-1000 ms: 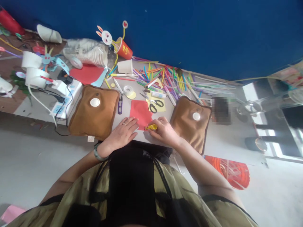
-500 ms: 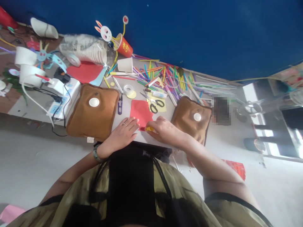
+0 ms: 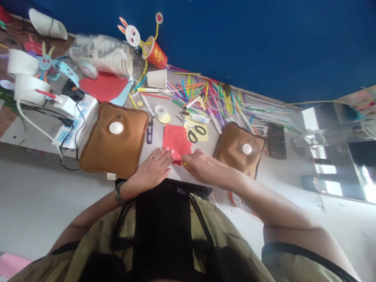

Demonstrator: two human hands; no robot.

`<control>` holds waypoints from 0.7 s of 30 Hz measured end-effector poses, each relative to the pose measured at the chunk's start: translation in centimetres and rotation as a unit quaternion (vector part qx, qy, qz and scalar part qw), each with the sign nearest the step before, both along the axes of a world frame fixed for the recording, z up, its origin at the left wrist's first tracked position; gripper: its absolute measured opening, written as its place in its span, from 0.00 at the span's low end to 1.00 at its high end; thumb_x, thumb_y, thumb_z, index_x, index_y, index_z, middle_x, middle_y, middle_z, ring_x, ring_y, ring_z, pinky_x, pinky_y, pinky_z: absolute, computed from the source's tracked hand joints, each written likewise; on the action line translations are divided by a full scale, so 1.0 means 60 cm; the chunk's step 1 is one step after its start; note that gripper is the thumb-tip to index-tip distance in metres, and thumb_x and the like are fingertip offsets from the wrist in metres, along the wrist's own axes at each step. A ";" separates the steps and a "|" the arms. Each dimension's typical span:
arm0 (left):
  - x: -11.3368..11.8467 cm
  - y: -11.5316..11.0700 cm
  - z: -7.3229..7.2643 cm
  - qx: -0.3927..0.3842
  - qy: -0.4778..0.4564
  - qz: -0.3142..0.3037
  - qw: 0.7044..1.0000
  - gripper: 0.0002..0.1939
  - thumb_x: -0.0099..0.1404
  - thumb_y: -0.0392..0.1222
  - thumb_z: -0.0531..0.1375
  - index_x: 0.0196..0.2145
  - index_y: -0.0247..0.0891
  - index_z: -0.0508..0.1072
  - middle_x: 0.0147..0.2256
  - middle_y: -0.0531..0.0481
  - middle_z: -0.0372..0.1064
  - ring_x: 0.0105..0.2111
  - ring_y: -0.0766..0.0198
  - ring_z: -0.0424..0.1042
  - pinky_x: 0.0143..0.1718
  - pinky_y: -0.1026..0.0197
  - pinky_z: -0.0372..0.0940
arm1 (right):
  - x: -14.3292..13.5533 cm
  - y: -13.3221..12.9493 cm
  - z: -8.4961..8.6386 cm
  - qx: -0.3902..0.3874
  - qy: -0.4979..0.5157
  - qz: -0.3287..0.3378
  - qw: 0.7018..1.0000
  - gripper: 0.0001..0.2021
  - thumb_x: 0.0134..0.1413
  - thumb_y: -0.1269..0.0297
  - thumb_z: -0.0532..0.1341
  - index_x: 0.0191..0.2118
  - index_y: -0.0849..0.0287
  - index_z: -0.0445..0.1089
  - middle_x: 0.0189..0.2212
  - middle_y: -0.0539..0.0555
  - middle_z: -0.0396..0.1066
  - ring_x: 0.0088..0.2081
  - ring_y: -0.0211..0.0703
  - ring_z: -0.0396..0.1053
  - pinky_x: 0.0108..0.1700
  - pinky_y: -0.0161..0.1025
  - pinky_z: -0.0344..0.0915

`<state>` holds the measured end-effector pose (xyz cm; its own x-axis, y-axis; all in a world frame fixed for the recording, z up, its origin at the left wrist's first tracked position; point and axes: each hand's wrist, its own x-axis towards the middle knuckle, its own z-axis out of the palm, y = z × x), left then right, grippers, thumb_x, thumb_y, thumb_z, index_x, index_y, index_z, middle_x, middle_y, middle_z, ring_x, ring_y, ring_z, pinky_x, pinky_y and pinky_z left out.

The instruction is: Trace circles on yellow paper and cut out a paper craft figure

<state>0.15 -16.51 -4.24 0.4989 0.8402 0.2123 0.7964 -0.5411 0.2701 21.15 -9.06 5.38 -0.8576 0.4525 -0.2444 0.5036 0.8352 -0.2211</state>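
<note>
Yellow object point(image 3: 185, 164) barely visible in the right hand point(image 3: 202, 167)

I see only a sliver of the yellow thing point(image 3: 185, 163) in the right hand point(image 3: 204, 166); the fingers hide the rest, so I can't tell what it is. The left hand point(image 3: 155, 169) covers a corner of the red paper point(image 3: 176, 139). The right forearm point(image 3: 261, 194) hides part of a brown cushion point(image 3: 235, 141). A pink sheet point(image 3: 13, 265) runs off my left edge.
</note>
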 end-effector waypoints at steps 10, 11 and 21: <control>-0.001 0.000 -0.003 0.007 0.015 -0.007 1.000 0.19 0.72 0.39 0.54 0.58 0.37 0.68 0.62 0.37 0.64 0.65 0.46 0.60 0.67 0.41 0.55 | 0.004 0.010 0.010 -0.055 0.034 0.024 0.998 0.09 0.70 0.72 0.50 0.38 0.58 0.65 0.27 0.52 0.68 0.29 0.42 0.62 0.38 0.40 0.56; -0.001 0.000 -0.004 0.009 0.014 -0.007 1.000 0.18 0.71 0.39 0.54 0.57 0.37 0.69 0.62 0.37 0.64 0.65 0.45 0.60 0.67 0.41 0.56 | 0.004 0.012 0.011 -0.059 0.033 0.030 0.997 0.09 0.69 0.72 0.51 0.39 0.58 0.66 0.27 0.51 0.68 0.29 0.42 0.62 0.38 0.39 0.56; -0.001 -0.001 -0.009 0.026 0.012 -0.003 1.000 0.15 0.69 0.38 0.56 0.52 0.38 0.71 0.62 0.33 0.62 0.66 0.43 0.59 0.66 0.39 0.57 | 0.002 0.004 0.002 -0.032 0.023 -0.006 0.999 0.09 0.69 0.71 0.50 0.42 0.59 0.67 0.28 0.54 0.70 0.28 0.42 0.60 0.38 0.40 0.57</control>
